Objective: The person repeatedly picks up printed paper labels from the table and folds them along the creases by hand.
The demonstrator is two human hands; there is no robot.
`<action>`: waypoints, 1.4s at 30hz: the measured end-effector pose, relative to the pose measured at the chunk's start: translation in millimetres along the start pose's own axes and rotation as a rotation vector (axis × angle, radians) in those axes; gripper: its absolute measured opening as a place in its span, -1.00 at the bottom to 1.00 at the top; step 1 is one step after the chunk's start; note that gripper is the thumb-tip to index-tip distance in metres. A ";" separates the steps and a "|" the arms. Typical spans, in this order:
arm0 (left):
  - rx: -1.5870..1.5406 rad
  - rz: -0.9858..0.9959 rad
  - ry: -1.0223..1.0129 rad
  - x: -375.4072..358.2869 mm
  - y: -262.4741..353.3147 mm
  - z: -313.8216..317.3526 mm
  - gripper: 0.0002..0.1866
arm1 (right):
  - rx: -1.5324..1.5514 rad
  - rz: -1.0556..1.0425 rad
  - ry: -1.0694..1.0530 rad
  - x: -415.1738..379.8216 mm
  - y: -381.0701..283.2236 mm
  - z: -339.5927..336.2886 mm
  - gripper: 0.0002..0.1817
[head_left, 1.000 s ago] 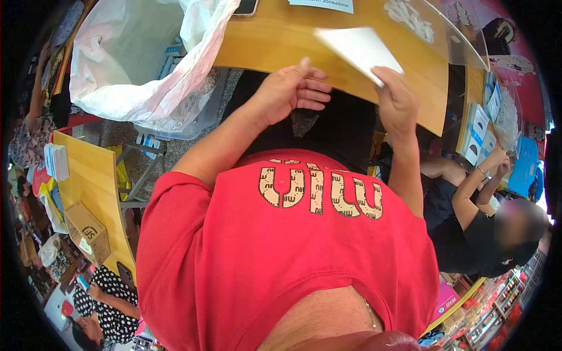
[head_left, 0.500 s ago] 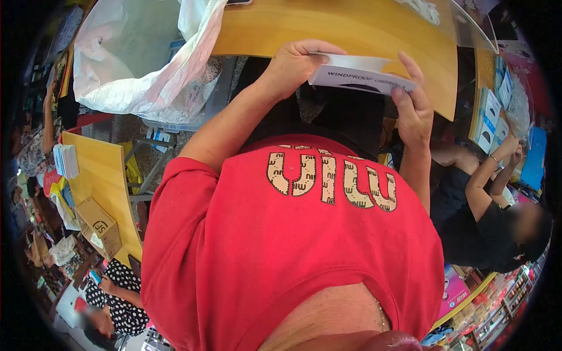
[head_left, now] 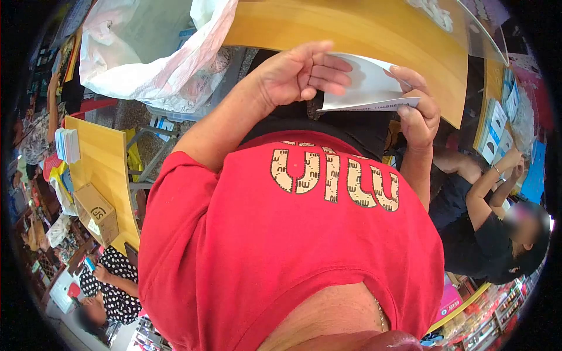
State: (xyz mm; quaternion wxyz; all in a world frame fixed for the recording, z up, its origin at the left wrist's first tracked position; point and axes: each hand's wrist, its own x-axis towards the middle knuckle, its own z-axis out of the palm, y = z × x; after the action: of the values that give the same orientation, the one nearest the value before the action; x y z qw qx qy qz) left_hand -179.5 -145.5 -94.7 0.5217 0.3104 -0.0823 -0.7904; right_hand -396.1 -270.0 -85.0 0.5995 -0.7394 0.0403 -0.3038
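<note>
A thin white carton (head_left: 370,81) printed "WINDPROOF UMBRELLA" spreads apart over the near edge of the wooden table (head_left: 351,26), its plain white inside facing up. My right hand (head_left: 422,111) grips its right end, thumb on the printed panel and fingers over the far panel. At the carton's left end, my left hand (head_left: 310,73) has its palm turned up and inward, with fingers loosely bent and apart and nothing in them. Its fingertips overlap the carton's opening in this view.
A large white plastic sack (head_left: 126,85) stands at the left of the table. Further left, another wooden table (head_left: 99,152) bears a cardboard box (head_left: 96,213) and a stack of flat cartons (head_left: 69,145). At right, a person in black (head_left: 483,234) handles something near printed cartons (head_left: 494,128).
My left hand has let go of the carton's left end and turned its palm up. The carton, flatter before, now gapes wider, still in my right hand.
</note>
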 end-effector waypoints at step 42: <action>0.764 0.456 -0.004 10.1 -2.4 10.0 -0.70 | -0.311 0.171 0.578 6.0 10.0 9.5 -0.89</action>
State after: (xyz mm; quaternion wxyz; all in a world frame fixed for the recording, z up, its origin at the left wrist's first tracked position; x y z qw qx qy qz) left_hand -189.8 -155.2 -92.0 0.5305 0.4531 -0.4358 -0.5686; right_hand -383.4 -267.2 -92.7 0.4666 -0.6992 0.3165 -0.4396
